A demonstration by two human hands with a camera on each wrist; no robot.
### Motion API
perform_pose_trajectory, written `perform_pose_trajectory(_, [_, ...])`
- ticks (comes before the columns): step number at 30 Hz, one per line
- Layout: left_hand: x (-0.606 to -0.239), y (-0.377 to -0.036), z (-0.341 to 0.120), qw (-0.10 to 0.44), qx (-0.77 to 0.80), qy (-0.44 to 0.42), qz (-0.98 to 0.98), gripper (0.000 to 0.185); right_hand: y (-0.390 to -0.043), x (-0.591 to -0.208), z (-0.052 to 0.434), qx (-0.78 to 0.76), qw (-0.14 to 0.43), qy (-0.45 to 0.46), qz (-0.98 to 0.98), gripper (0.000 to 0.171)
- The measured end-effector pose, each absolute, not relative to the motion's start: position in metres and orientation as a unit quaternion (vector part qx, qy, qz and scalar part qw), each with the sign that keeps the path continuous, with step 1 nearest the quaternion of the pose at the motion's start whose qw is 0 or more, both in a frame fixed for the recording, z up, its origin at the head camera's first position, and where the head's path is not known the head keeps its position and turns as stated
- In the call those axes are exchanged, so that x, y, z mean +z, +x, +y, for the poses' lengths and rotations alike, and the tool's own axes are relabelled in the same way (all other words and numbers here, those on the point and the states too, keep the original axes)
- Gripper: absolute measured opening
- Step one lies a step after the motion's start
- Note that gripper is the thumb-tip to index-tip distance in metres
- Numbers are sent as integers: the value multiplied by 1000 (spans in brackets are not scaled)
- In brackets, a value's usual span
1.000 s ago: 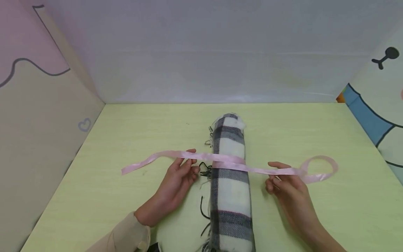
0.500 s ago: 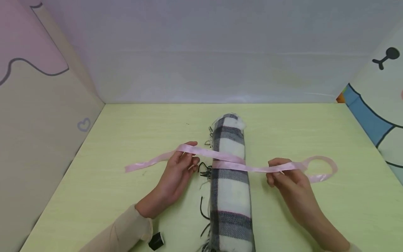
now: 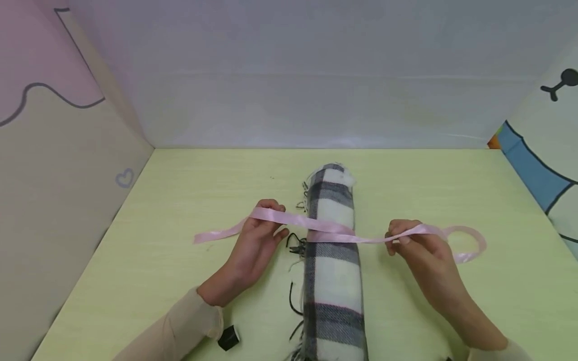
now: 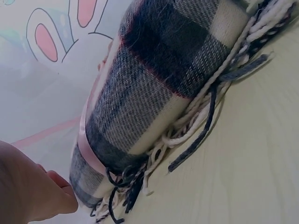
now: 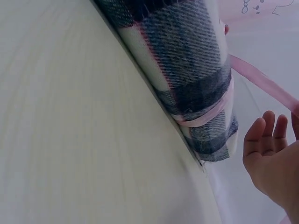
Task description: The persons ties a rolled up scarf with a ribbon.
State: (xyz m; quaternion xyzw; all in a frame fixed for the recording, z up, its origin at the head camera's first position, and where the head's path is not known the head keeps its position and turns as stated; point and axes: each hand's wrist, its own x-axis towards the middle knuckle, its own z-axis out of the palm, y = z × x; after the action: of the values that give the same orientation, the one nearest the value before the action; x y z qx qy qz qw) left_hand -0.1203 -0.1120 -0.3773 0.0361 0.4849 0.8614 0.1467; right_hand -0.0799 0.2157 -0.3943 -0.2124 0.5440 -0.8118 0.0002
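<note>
A pink satin ribbon [image 3: 331, 237] circles the middle of a rolled plaid cloth [image 3: 337, 281], its two bands side by side on top and meeting near the roll's right edge. The right hand [image 3: 429, 253] pinches one length between thumb and fingers, the rest looping out behind it; the other length lies across the bent fingers of the left hand [image 3: 257, 245], its loose end trailing leftward. Whether those fingers grip it cannot be told.

The roll, in white, grey and near-black checks with thin red lines, lies on a pale yellow-green table [image 3: 158, 276], pointing away from the person. The left wrist view shows the ribbon running down into dark and cream fringe [image 4: 130, 186]; the right wrist view shows it descending the smoother side towards the tabletop, while that hand's grip is cut off by the frame edge.

A small black object [image 3: 229, 338] shows just beside the beige left sleeve [image 3: 189, 318]. The left wall bears a drawn heart [image 3: 124, 178], the right one a black nose-like mark [image 3: 570, 77]. Only the left wrist view shows rabbit ears [image 4: 46, 42]; line marks [image 5: 245, 7] atop the right wrist view are too small to read.
</note>
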Motion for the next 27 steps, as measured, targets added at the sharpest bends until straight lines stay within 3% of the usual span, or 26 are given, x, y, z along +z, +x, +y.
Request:
perform_pose_trajectory(8, [-379, -122, -109, 149, 876, 94, 449, 39, -89, -391, 211, -838, 8, -238, 491, 46])
perform_pose_trajectory(16, [-383, -124, -109, 147, 886, 130, 420, 47, -97, -389, 205, -888, 44, -235, 393, 54])
perform_pose_trajectory(27, [-378, -133, -99, 139, 908, 163, 361, 42, -111, -387, 191, -926, 75, -262, 261, 63])
